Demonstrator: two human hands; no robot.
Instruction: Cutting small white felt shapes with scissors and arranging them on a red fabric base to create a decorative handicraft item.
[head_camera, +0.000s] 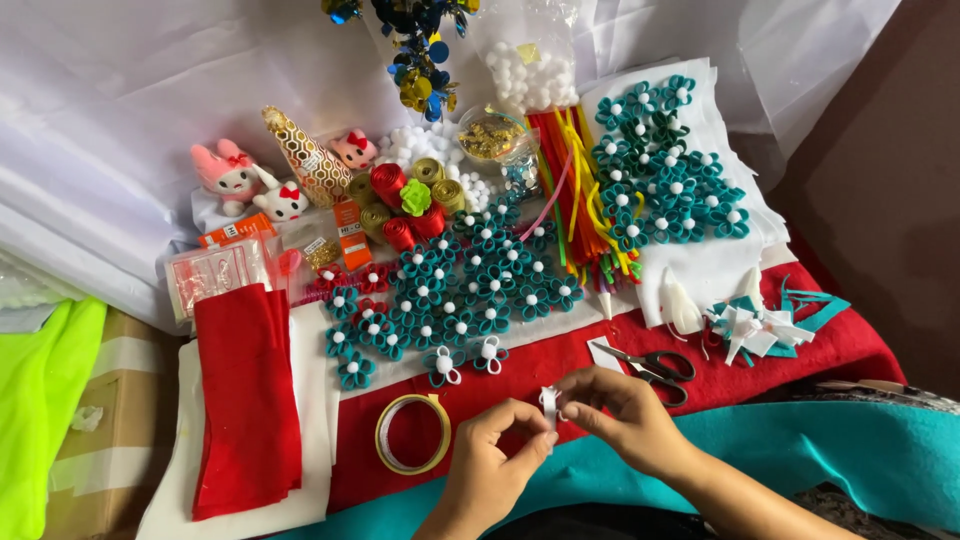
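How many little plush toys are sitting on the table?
3, all at the back left: a pink plush, a white plush just right of it, and a pink-and-white plush behind the gold patterned cone. The cone may hide others.

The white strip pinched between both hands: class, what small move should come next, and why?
Probably fold the white strip further into a loop. Both the left hand and right hand pinch it upright at their fingertips, and two white looped flowers already lie just above; the tape roll rests beside the left hand.

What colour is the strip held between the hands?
White strip, seen best in the head view.
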